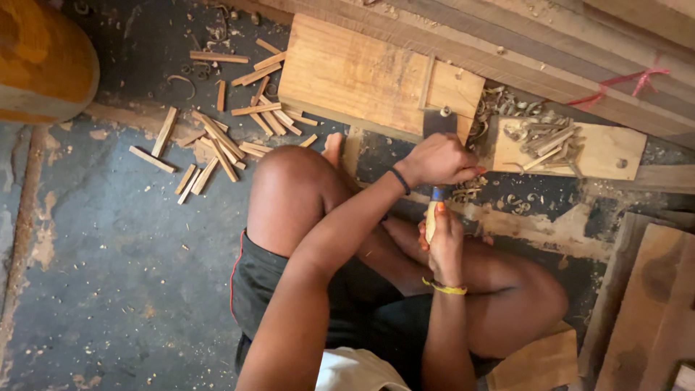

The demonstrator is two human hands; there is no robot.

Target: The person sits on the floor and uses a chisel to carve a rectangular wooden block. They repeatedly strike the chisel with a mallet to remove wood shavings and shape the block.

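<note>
Your left hand [436, 161] is closed over the top of a wide chisel [439, 123], fingers wrapped down near the metal blade. Your right hand [443, 242] grips the chisel's wooden handle below, fingers closed around it, yellow band at the wrist, black band on the left wrist. The blade's edge sits against the wooden block [362, 76] on the floor, at the block's near right corner. Just right of it lies a smaller board [608, 152] with curled shavings [536, 134] and a few thin sticks piled on it. A scatter of cut wooden sticks [217, 137] lies on the concrete floor [108, 253] to the left, well apart from your hands. You're seated, knees bent, your foot just beside the block's near edge.
</note>
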